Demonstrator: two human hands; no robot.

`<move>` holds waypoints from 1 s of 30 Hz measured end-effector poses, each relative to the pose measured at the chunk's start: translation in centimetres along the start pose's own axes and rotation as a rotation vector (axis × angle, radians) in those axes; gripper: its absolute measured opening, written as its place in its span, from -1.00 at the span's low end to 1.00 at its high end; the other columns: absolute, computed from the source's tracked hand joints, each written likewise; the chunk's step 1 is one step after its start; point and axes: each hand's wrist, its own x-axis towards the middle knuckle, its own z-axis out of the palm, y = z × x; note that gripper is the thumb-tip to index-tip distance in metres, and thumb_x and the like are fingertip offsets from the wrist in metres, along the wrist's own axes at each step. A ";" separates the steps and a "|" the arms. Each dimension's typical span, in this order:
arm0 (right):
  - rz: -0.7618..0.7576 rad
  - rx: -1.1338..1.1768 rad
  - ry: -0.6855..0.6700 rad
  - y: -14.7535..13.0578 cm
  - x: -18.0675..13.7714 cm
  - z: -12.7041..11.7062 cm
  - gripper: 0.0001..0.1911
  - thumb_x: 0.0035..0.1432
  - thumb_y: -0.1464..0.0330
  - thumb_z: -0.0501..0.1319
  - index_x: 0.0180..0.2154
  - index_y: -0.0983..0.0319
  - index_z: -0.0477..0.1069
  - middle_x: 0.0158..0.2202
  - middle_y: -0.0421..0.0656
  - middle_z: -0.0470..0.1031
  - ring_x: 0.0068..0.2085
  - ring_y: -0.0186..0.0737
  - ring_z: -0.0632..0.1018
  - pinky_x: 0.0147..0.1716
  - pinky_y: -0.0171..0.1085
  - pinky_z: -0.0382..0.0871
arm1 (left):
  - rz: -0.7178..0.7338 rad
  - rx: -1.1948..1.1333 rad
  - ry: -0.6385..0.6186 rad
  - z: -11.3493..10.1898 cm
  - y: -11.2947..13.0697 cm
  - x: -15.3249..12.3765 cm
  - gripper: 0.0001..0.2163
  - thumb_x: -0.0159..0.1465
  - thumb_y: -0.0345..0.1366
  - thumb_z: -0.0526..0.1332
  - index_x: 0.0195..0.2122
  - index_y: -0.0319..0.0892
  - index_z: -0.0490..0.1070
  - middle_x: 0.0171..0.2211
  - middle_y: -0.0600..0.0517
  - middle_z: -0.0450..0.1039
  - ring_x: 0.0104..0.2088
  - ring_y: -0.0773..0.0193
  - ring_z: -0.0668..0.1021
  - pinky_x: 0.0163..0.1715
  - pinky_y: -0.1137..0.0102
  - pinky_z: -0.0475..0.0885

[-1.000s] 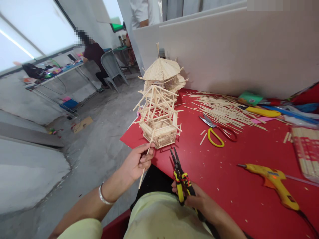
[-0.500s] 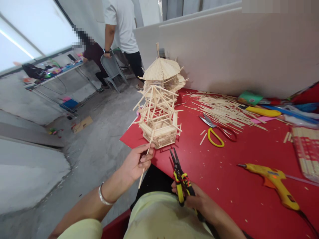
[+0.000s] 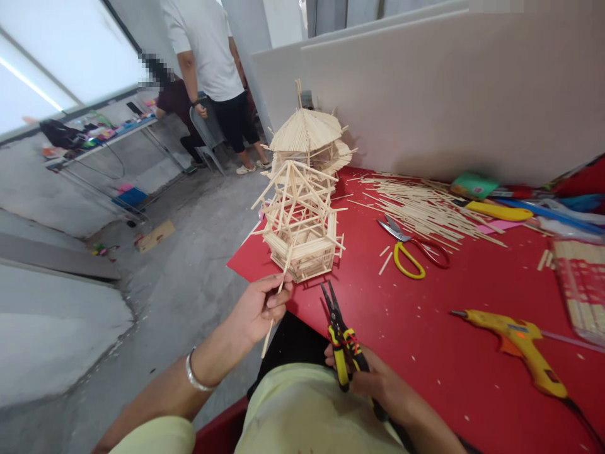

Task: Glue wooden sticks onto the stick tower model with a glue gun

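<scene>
My left hand (image 3: pixel 267 306) is closed around a thin wooden stick (image 3: pixel 267 340), whose upper end reaches in front of a stick-built pavilion model (image 3: pixel 307 252). The model's roof is a bare frame of sticks. Behind it stands another model with a covered stick roof (image 3: pixel 305 131). Down at the table's front edge, my right hand (image 3: pixel 368 378) grips long-nose pliers (image 3: pixel 341 337) with yellow and black handles. Their jaws are slightly apart and point toward the model, with nothing between them.
On the red table (image 3: pixel 378 315) lie scissors (image 3: pixel 406 249), loose sticks (image 3: pixel 420 208), a yellow glue gun (image 3: pixel 520 340), a yellow-handled cutter (image 3: pixel 501 210) and a bag of sticks (image 3: pixel 583 284). A pale board (image 3: pixel 416 101) stands behind. A standing person (image 3: pixel 208 57) is beside a chair at back left.
The standing person in the background has shifted left and let go of the chair back. My hands, the stick, the pliers and the models look the same.
</scene>
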 end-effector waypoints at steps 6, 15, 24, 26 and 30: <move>0.007 -0.008 -0.011 0.1 0.1 -0.1 -0.37 -0.21 0.35 0.25 0.02 0.23 0.43 0.01 -0.02 0.53 0.15 0.09 0.45 0.15 -0.01 0.25 | -0.001 0.013 0.012 0.0 -0.1 0.2 -0.93 0.25 -0.46 0.21 -0.34 -0.38 0.46 -0.54 0.09 0.32 -0.73 0.63 0.10 -0.82 0.67 -0.01; -0.061 -0.124 -0.048 -1.0 -0.8 -0.2 -0.31 -0.18 0.36 0.22 0.09 0.23 0.40 0.10 0.00 0.49 0.19 0.10 0.44 0.20 0.03 0.25 | 0.131 0.249 -0.042 0.1 -1.5 -0.9 -0.81 0.13 -0.30 0.40 -0.31 -0.31 0.49 -0.46 0.08 0.39 -0.68 0.61 0.21 -0.77 0.63 -0.03; -0.309 -0.737 0.159 -1.8 -1.5 -0.4 0.04 -0.16 0.50 0.13 0.42 0.19 -0.04 0.46 0.00 -0.02 0.45 0.07 0.00 0.39 0.17 -0.17 | 0.316 0.669 -0.092 -0.3 -5.5 1.5 -0.63 0.19 0.03 0.33 -0.38 -0.25 0.44 -0.58 0.15 0.30 -0.67 0.54 0.16 -0.67 0.52 -0.05; -0.328 -0.825 0.213 -1.4 -1.7 -0.3 0.04 -0.15 0.51 0.11 0.43 0.23 -0.08 0.45 0.05 -0.02 0.45 0.07 0.02 0.39 0.16 -0.12 | 0.366 0.753 -0.120 -0.2 -6.3 2.2 -0.63 0.24 0.02 0.28 -0.43 -0.23 0.41 -0.60 0.16 0.26 -0.64 0.51 0.17 -0.63 0.52 0.00; -0.354 -0.892 0.292 -1.2 -2.3 -0.2 0.02 -0.13 0.53 0.10 0.42 0.24 -0.07 0.40 0.06 0.07 0.42 0.05 0.10 0.38 0.13 -0.01 | 0.503 0.935 -0.200 0.3 -7.4 2.8 -0.64 0.31 -0.04 0.21 -0.49 -0.23 0.39 -0.57 0.12 0.30 -0.53 0.43 0.29 -0.49 0.50 0.19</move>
